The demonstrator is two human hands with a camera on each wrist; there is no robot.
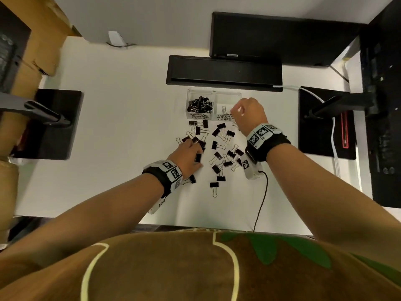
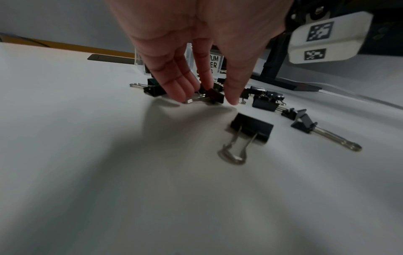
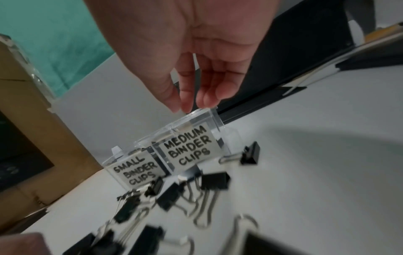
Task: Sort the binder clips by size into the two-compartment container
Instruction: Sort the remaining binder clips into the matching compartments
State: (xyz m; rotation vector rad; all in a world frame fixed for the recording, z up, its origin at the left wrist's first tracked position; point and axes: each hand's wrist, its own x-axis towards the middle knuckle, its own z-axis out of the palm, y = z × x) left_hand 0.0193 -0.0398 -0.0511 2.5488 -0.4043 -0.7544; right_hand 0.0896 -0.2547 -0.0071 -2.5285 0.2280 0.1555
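table [image 1: 121, 109] | head: scattered clips [image 1: 217, 146] | right wrist: MEDIUM label [image 3: 189, 148] readable

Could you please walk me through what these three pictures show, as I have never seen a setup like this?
No machine here: a person sorts with bare hands, wearing a head camera and one on each wrist. The head view looks down on a white table with loose black binder clips and a clear two-compartment container labelled small and medium. The left hand reaches into the pile, fingers around a small clip. The right hand hovers over the medium compartment; whether its grip holds anything is unclear.
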